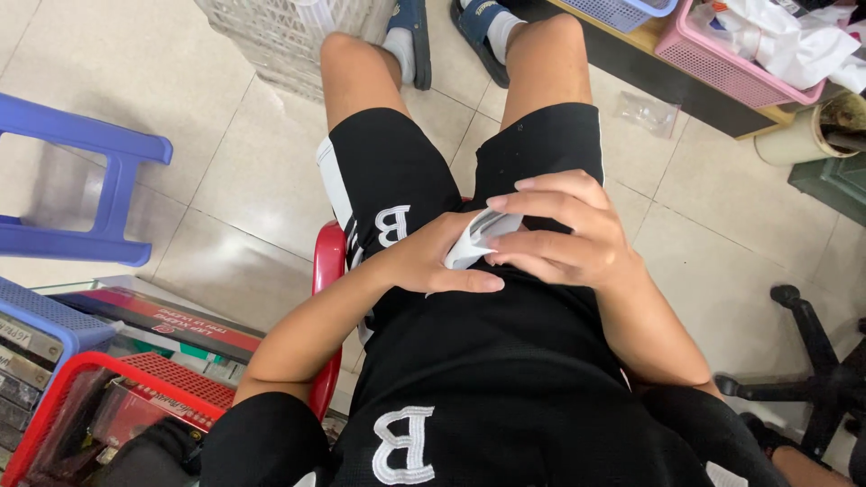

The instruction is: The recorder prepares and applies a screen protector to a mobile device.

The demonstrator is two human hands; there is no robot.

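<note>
Seated on a red chair (328,271), a person grips a small white folded packet (476,238) over the lap, both hands meeting there so each steadies one end. The left hand (433,261) cups it from below; the right hand (559,230) has its fingers (532,203) curled across the top.

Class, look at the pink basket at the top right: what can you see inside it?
The pink basket holds crumpled white cloth heaped above its rim. Anything lying beneath that cloth is covered and cannot be seen.
</note>
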